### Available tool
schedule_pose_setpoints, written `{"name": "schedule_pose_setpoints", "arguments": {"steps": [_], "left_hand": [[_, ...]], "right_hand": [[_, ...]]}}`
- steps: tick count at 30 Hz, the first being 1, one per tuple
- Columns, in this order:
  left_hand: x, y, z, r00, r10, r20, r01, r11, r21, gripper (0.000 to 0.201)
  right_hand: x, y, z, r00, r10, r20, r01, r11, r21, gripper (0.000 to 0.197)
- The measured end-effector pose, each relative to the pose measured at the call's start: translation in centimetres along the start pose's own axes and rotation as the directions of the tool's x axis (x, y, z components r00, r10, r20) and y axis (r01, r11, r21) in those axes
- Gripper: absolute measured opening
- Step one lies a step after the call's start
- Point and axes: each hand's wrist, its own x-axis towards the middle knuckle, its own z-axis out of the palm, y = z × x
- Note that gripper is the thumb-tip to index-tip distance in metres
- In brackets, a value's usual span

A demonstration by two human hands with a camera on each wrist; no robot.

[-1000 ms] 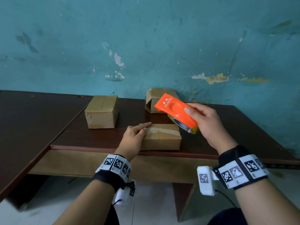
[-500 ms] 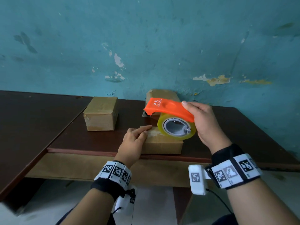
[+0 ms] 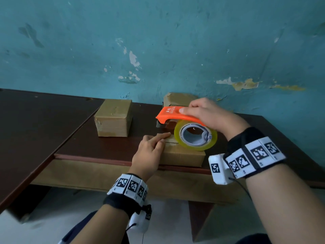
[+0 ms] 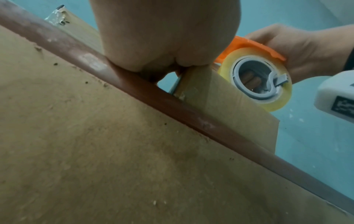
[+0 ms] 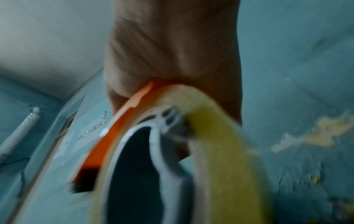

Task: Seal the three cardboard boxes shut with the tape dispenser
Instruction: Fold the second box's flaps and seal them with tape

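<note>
Three cardboard boxes stand on the dark brown table (image 3: 98, 147). The near box (image 3: 182, 156) sits at the front edge; my left hand (image 3: 151, 148) rests on its left end with straight fingers on the top. My right hand (image 3: 209, 113) grips the orange tape dispenser (image 3: 177, 114), whose yellowish tape roll (image 3: 195, 137) sits on top of the near box. In the left wrist view the tape roll (image 4: 258, 81) meets the near box (image 4: 229, 109). A second box (image 3: 114, 118) stands to the left. The third box (image 3: 177, 99) is at the wall, mostly hidden behind the dispenser.
A teal wall (image 3: 158, 41) with peeling paint rises right behind the table. A second dark tabletop (image 3: 31, 124) adjoins on the left. Pale floor (image 3: 167, 224) lies below the front edge.
My right hand has turned the dispenser roll-down and lowered it leftward onto the near box. The left hand has stayed on the box's left end.
</note>
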Motion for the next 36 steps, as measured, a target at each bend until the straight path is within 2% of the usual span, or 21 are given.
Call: {"name": "schedule_pose_setpoints", "arguments": {"steps": [3, 6, 8, 11, 16, 20, 23, 24, 25, 26, 27, 28, 29, 33, 36], "left_hand": [[0.0, 0.0, -0.1, 1.0, 0.0, 0.002, 0.0, 1.0, 0.009, 0.035], [-0.1, 0.1, -0.1, 1.0, 0.006, 0.002, -0.006, 1.0, 0.015, 0.035], [-0.2, 0.0, -0.1, 1.0, 0.009, 0.003, -0.009, 1.0, 0.021, 0.035], [-0.2, 0.1, -0.1, 1.0, 0.016, -0.006, -0.016, 1.0, 0.02, 0.036], [-0.1, 0.0, 0.0, 1.0, 0.022, -0.016, -0.021, 0.999, 0.035, 0.036], [-0.1, -0.2, 0.2, 1.0, 0.006, -0.009, -0.006, 0.997, 0.071, 0.038], [-0.2, -0.8, 0.1, 0.999, 0.046, 0.03, -0.05, 0.989, 0.139, 0.049], [0.2, -0.9, -0.1, 0.999, 0.0, 0.042, -0.003, 0.998, 0.065, 0.051], [0.3, -0.6, -0.4, 0.996, -0.078, 0.051, 0.083, 0.991, -0.105, 0.051], [0.6, -0.5, -0.5, 0.983, -0.166, 0.073, 0.181, 0.932, -0.314, 0.053], [0.7, -0.1, -0.8, 0.961, -0.25, 0.115, 0.275, 0.849, -0.452, 0.057], [0.8, 0.4, -1.2, 0.945, -0.288, 0.158, 0.327, 0.792, -0.515, 0.063], [0.9, 0.6, -1.5, 0.938, -0.292, 0.186, 0.346, 0.782, -0.518, 0.067], [1.2, 1.2, -2.3, 0.936, -0.261, 0.235, 0.348, 0.772, -0.532, 0.06], [1.5, 1.2, -2.6, 0.94, -0.247, 0.233, 0.336, 0.783, -0.523, 0.048]], "right_hand": [[-0.3, 0.1, -0.1, 0.999, 0.003, -0.045, -0.003, 1.0, 0.011, 0.049], [-0.8, 0.6, 0.6, 0.954, 0.084, -0.287, -0.072, 0.996, 0.054, 0.05], [-1.3, 0.9, 2.0, 0.918, 0.12, -0.378, -0.082, 0.99, 0.115, 0.052], [-1.5, 1.2, 3.2, 0.92, 0.098, -0.379, -0.036, 0.985, 0.166, 0.053], [-1.4, 1.7, 2.3, 0.929, 0.027, -0.369, 0.049, 0.979, 0.196, 0.04], [-1.4, 1.8, 2.0, 0.941, 0.028, -0.336, 0.04, 0.98, 0.193, 0.036], [-1.3, 1.1, 2.3, 0.945, 0.01, -0.326, 0.045, 0.986, 0.16, 0.038], [-1.2, 0.9, 2.5, 0.945, 0.004, -0.327, 0.047, 0.988, 0.147, 0.037], [-1.2, 0.7, 2.6, 0.944, -0.001, -0.33, 0.048, 0.99, 0.136, 0.037], [-1.2, 0.5, 2.6, 0.943, -0.005, -0.332, 0.049, 0.991, 0.124, 0.037], [-1.2, 0.3, 2.7, 0.942, -0.007, -0.337, 0.048, 0.992, 0.114, 0.038], [-1.1, 0.3, 2.8, 0.94, -0.007, -0.342, 0.047, 0.993, 0.11, 0.039], [-1.1, 0.3, 2.9, 0.937, -0.002, -0.349, 0.046, 0.992, 0.116, 0.04], [-0.9, 0.5, 3.1, 0.928, 0.013, -0.372, 0.048, 0.987, 0.156, 0.046], [-0.9, -0.2, 3.4, 0.936, -0.018, -0.353, 0.047, 0.996, 0.075, 0.049]]}}
